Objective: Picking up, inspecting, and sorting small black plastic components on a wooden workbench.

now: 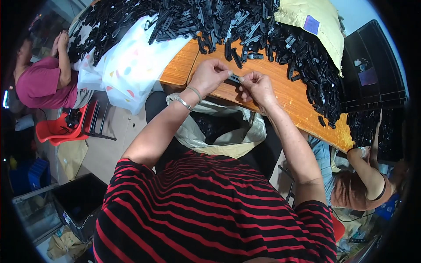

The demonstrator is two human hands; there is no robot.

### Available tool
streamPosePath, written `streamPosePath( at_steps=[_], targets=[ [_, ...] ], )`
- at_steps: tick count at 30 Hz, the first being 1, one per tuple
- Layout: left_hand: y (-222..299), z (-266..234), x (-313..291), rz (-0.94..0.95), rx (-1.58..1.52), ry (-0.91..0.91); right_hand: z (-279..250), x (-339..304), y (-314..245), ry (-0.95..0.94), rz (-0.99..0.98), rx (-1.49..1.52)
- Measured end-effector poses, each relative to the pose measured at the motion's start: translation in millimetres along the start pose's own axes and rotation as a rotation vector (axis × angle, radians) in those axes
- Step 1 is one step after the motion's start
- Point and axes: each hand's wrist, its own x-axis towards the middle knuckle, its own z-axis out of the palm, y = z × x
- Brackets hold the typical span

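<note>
Between my two hands, just over the front edge of the wooden table (280,94), is a small dark elongated plastic part (234,79). My left hand (209,78) pinches its left end between thumb and fingers. At its other end, my right hand (258,89) grips it with curled fingers. Beyond my hands lies a large heap of similar black plastic parts (210,22), with a few loose ones near the heap's front edge. Below the table edge, an open woven sack (254,138) rests at my lap with dark parts inside. What exactly the held part is cannot be made out.
A white patterned plastic sheet (131,65) hangs over the table's left side. A pale sack (307,19) lies at the back right. One person (41,83) works at left, another (362,184) at right. A red chair (66,127) and a black bin (81,201) stand on the left.
</note>
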Motion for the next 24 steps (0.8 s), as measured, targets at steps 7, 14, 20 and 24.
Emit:
streamPosePath(
  at_steps=[7,14,20,24],
  targets=[
    [-10.1,3.2,2.1,0.014,0.237,0.033,-1.8,3.2,-1.5,0.001,0.090,-0.101],
    [3.4,6.2,-1.8,0.104,0.531,0.101,-3.5,14.9,11.1,0.029,-0.016,-0.333],
    [8.1,-1.3,-13.8,0.082,0.663,-0.053,-11.5,-1.1,7.0,-0.083,-0.002,-0.378],
    [17.1,-7.1,-19.0,0.169,0.622,-0.190,-25.1,-19.4,-10.3,-0.250,0.114,-0.562]
  ],
)
